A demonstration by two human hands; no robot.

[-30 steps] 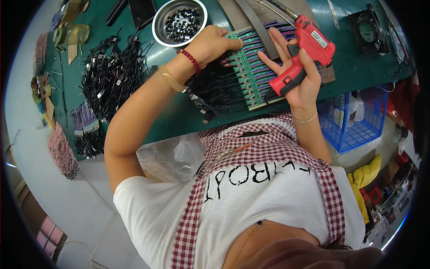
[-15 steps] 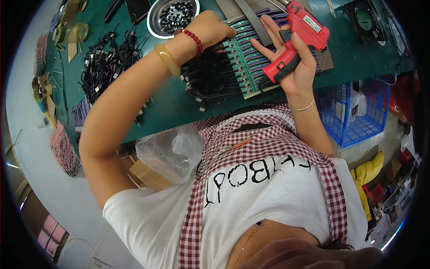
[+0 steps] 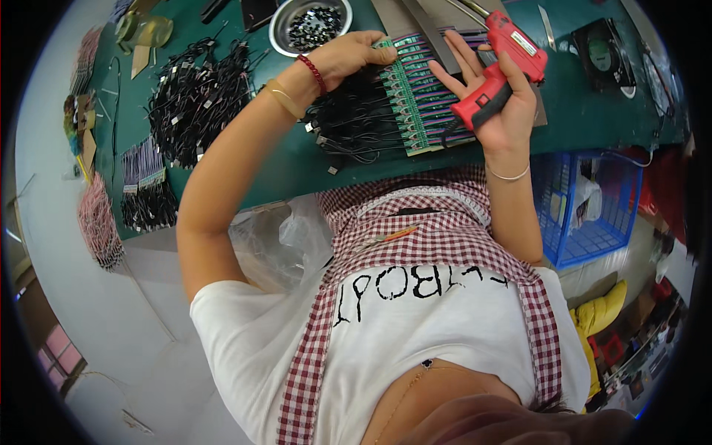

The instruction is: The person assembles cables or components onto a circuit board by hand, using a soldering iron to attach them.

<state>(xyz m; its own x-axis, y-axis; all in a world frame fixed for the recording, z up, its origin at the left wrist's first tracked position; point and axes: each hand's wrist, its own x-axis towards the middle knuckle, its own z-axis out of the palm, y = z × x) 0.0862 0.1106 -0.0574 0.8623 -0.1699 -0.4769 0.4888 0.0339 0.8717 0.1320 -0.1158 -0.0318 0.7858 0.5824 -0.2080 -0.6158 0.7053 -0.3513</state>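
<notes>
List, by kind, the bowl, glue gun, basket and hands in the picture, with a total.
Metal bowl: 1
Red glue gun: 1
Blue basket: 1
Hands: 2, left hand and right hand
Total: 5

Glossy red plastic glue gun (image 3: 498, 81), shiny metal bowl (image 3: 282, 30), matt green tabletop (image 3: 578, 111).

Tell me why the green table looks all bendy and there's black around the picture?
In the head view, the fisheye lens curves the green table edge and leaves black corners; light is even with soft shadows; the red glue gun in the right hand and the left hand on the green circuit boards look sharp; things near the rim look squashed and dimmer.
</notes>
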